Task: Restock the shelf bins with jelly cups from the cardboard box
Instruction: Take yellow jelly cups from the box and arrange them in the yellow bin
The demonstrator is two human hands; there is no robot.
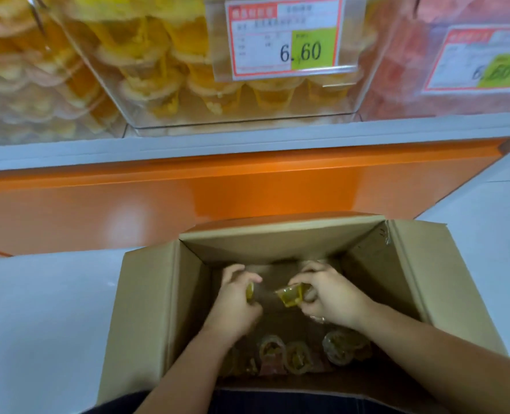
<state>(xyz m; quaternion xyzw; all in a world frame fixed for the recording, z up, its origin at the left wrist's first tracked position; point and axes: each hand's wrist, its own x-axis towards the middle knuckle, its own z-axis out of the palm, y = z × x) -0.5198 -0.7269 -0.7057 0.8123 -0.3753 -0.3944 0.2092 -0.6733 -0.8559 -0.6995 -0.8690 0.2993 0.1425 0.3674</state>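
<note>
The clear shelf bin (331, 106) at the top is full of yellow jelly cups, with a price tag (283, 37) on its front. Below it, the open cardboard box (146, 309) stands on the pale floor. Both hands are inside it: the right hand (331, 297) pinches a yellow jelly cup (291, 295), and the left hand (235, 300) curls around another cup (250, 291). More cups (298, 357) lie on the box bottom.

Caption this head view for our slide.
Left hand and right hand hold jelly cups inside the cardboard box below the shelf bin.
</note>
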